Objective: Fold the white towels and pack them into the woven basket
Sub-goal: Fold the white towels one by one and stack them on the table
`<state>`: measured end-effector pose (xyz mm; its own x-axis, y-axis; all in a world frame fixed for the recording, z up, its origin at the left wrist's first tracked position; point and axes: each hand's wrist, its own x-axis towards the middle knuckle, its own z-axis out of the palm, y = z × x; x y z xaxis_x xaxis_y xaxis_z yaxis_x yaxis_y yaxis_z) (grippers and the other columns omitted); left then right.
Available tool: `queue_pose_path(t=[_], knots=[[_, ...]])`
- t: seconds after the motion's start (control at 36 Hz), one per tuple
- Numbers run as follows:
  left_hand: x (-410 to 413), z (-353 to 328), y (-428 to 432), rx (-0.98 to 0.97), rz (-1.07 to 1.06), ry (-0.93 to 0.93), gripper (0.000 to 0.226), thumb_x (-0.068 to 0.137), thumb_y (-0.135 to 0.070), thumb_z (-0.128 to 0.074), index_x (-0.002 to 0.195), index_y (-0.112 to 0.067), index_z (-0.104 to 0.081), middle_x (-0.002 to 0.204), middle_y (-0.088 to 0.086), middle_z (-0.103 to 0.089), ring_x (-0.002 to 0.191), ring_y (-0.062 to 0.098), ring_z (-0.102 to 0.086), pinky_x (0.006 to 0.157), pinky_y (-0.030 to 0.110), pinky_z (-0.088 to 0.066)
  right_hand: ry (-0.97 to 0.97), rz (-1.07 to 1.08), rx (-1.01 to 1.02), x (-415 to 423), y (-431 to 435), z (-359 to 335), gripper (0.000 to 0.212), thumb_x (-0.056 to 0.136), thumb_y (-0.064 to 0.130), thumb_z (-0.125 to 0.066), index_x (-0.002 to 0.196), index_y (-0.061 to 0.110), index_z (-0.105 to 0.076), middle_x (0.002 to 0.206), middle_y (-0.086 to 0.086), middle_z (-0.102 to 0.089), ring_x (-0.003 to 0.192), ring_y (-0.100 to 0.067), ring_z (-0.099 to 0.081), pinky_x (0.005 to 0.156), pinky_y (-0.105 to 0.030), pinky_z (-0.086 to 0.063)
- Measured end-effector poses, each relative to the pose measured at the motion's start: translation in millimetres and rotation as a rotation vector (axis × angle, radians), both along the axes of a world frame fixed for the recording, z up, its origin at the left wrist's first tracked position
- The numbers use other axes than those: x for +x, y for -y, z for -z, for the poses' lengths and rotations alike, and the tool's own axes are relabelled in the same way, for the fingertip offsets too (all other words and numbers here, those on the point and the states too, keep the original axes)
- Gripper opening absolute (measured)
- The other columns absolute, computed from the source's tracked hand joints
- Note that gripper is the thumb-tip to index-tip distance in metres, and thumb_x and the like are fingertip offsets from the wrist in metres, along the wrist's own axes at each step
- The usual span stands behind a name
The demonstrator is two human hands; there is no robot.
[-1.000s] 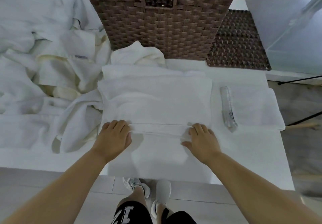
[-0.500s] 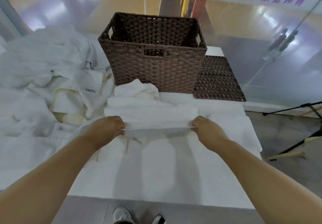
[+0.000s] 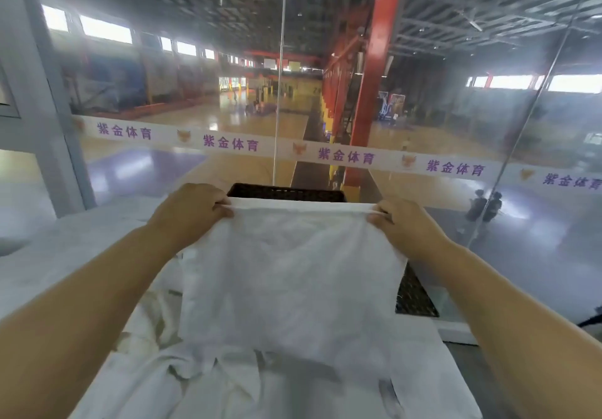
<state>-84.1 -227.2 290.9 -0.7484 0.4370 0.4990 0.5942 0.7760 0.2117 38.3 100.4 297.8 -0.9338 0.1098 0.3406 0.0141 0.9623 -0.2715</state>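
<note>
Above the heap of loose towels (image 3: 169,363), both arms reach forward, raised, elbows out. Left hand (image 3: 192,213) has its fingers curled tight over the top-left corner of one towel (image 3: 290,275); right hand (image 3: 405,228) is clamped the same way on the top-right corner. Thumbs are hidden behind the cloth. The towel's top edge is stretched nearly level between the hands and the rest hangs free, its bottom edge just over the heap. It hangs in front of the basket (image 3: 286,191) and covers all but the basket's dark far rim. A woven mat (image 3: 413,294) lies right of the towel, partly hidden by it. A glass wall (image 3: 508,239) stands close behind the basket, and there is open air on either side of the hands. Count: two hands, one held towel, one basket, one mat; the heap's towel count cannot be told.
</note>
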Motion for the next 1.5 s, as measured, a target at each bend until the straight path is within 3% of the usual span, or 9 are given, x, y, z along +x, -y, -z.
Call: queue_pose_path(t=[0.33, 0.47, 0.61, 0.75, 0.89, 1.03, 1.14, 1.25, 1.5], knots=[[24.9, -36.1, 5.4, -0.110, 0.107, 0.169, 0.011, 0.072, -0.035, -0.078, 0.077, -0.027, -0.073, 0.076, -0.013, -0.067, 0.069, 0.001, -0.055, 0.059, 0.013, -0.040, -0.021, -0.042, -0.061, 26.4, -22.9, -36.2, 0.034, 0.084, 0.032, -0.069, 0.053, 0.030, -0.055, 0.060, 0.011, -0.055, 0.063, -0.005, -0.050, 0.057, -0.022, -0.033], [41.1, -26.5, 10.7, -0.238, 0.161, 0.382, 0.025, 0.064, -0.020, -0.084, 0.059, -0.037, -0.066, 0.058, -0.025, -0.062, 0.059, -0.012, -0.054, 0.053, 0.004, -0.038, 0.272, -0.132, -0.100, 44.2, -26.6, -25.8, 0.019, 0.078, 0.033, -0.076, 0.064, 0.021, -0.071, 0.056, 0.015, -0.060, 0.053, 0.002, -0.050, 0.057, -0.019, -0.038], [49.4, -8.8, 17.6, -0.408, 0.218, 0.620, 0.031, 0.062, -0.017, -0.085, 0.052, -0.038, -0.065, 0.058, -0.027, -0.061, 0.055, -0.010, -0.052, 0.052, 0.006, -0.037, 0.604, -0.193, -0.060, 58.6, -18.4, -8.2, 0.018, 0.077, 0.036, -0.075, 0.061, 0.042, -0.070, 0.066, 0.021, -0.066, 0.059, 0.007, -0.056, 0.061, -0.016, -0.038], [50.7, 5.1, 22.3, -0.509, 0.265, 0.808, 0.036, 0.066, -0.001, -0.078, 0.062, -0.035, -0.066, 0.064, -0.027, -0.064, 0.059, -0.011, -0.056, 0.053, 0.006, -0.040, 0.729, -0.213, -0.087, 61.1, -14.1, 3.9, 0.013, 0.074, 0.033, -0.078, 0.065, 0.040, -0.072, 0.072, 0.022, -0.068, 0.065, 0.007, -0.060, 0.066, -0.018, -0.044], [44.9, 17.1, 24.2, -0.491, 0.204, 0.718, 0.039, 0.068, 0.001, -0.073, 0.081, -0.034, -0.062, 0.084, -0.016, -0.065, 0.078, 0.002, -0.061, 0.068, 0.019, -0.051, 0.680, -0.196, -0.133, 54.7, -12.6, 16.7, 0.016, 0.074, 0.023, -0.080, 0.075, 0.034, -0.069, 0.073, 0.018, -0.068, 0.069, 0.002, -0.061, 0.066, -0.020, -0.045], [39.9, 32.3, 21.8, -0.420, 0.104, 0.497, 0.039, 0.078, -0.004, -0.068, 0.095, -0.037, -0.059, 0.091, -0.017, -0.059, 0.079, -0.005, -0.050, 0.064, 0.014, -0.037, 0.556, -0.106, -0.170, 48.4, -11.8, 32.5, 0.041, 0.078, 0.022, -0.077, 0.111, 0.037, -0.058, 0.088, 0.010, -0.066, 0.085, -0.008, -0.061, 0.076, -0.024, -0.045], [43.1, 30.3, 25.9, -0.319, 0.073, 0.394, 0.030, 0.085, -0.008, -0.062, 0.083, -0.038, -0.067, 0.090, -0.018, -0.062, 0.083, 0.000, -0.050, 0.074, 0.023, -0.040, 0.424, -0.066, -0.081, 48.5, -10.9, 34.3, 0.009, 0.084, 0.021, -0.070, 0.088, 0.029, -0.069, 0.087, 0.011, -0.066, 0.084, -0.010, -0.059, 0.071, -0.019, -0.041], [49.7, 21.0, 32.6, -0.278, 0.100, 0.336, 0.021, 0.086, -0.013, -0.064, 0.090, -0.032, -0.072, 0.093, -0.015, -0.067, 0.090, 0.008, -0.055, 0.087, 0.032, -0.046, 0.313, -0.046, -0.101, 58.5, -9.9, 26.7, 0.008, 0.085, 0.021, -0.070, 0.079, 0.027, -0.069, 0.084, 0.010, -0.066, 0.084, -0.011, -0.058, 0.077, -0.026, -0.043], [90.2, 55.1, 47.4, -0.370, 0.190, 0.428, 0.021, 0.087, -0.012, -0.063, 0.093, -0.031, -0.067, 0.082, -0.024, -0.055, 0.075, -0.008, -0.046, 0.062, 0.012, -0.031, 0.435, -0.004, -0.018, 108.9, 6.4, 60.6, 0.006, 0.084, 0.021, -0.070, 0.080, 0.025, -0.069, 0.080, 0.011, -0.065, 0.077, -0.010, -0.057, 0.069, -0.024, -0.043]])
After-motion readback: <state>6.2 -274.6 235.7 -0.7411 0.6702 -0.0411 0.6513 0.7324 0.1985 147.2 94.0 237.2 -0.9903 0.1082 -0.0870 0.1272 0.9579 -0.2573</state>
